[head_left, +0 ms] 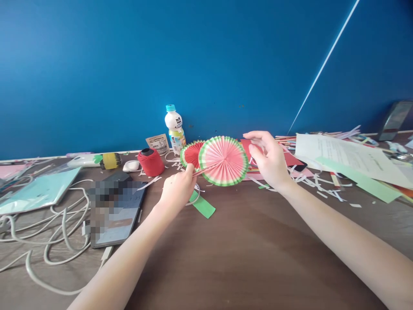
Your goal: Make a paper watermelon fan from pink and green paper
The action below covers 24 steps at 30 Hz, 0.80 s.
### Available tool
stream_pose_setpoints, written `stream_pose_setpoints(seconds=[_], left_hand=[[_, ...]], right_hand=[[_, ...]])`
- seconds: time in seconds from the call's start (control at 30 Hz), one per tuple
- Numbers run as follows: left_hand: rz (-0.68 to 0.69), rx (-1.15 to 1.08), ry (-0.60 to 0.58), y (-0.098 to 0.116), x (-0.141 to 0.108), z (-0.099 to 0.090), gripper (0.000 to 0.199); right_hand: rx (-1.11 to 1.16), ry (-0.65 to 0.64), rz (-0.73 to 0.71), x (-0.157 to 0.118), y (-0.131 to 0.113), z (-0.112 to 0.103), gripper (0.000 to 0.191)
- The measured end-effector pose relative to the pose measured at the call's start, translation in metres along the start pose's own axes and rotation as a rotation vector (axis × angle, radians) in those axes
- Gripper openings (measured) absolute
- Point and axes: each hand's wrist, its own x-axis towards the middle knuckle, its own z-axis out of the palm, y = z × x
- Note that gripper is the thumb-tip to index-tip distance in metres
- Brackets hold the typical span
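Over the brown wood-look counter (245,249), my left hand's fingers (190,168) are pinching a round pink-and-green pleated paper fan (223,161) by its thin handle, while my empty right hand (266,157) is hovering half-curled beside it.

The dark-cased tablet with a lit screen (124,215) is partly pixelated, and the red pleated paper fan (194,151) is half hidden.
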Motion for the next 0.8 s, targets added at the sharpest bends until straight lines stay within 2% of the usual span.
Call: stream_pose_setpoints(seconds=[0.07, 0.13, 0.23, 0.33, 0.43, 0.57, 0.67, 0.8], left_hand=[[-0.024, -0.127, 0.011, 0.000, 0.000, 0.002, 0.015], [-0.046, -0.351, 0.027, 0.001, 0.000, 0.004, 0.018], [-0.108, -0.856, 0.022, 0.006, 0.000, 0.006, 0.020], [-0.193, -1.257, -0.063, 0.012, -0.001, 0.009, 0.019], [-0.191, -1.408, -0.179, 0.020, -0.002, 0.012, 0.016], [-0.115, -1.638, -0.336, 0.026, -0.007, 0.016, 0.020], [-0.080, -1.723, -0.350, 0.029, -0.009, 0.020, 0.022], [-0.066, -1.815, -0.303, 0.034, -0.009, 0.031, 0.025]], right_hand=[[-0.041, 0.061, 0.030, -0.001, 0.004, 0.003, 0.022], [-0.046, 0.066, 0.090, -0.004, 0.006, 0.007, 0.016], [0.034, -0.030, 0.184, -0.010, 0.002, 0.014, 0.007], [0.110, -0.166, 0.268, -0.016, -0.003, 0.021, 0.007], [0.244, -0.293, 0.389, -0.021, -0.001, 0.027, 0.012], [0.639, -0.455, 0.581, -0.024, 0.005, 0.033, 0.023], [0.927, -0.589, 0.593, -0.025, 0.003, 0.036, 0.017], [1.064, -0.656, 0.582, -0.028, -0.004, 0.039, 0.012]])
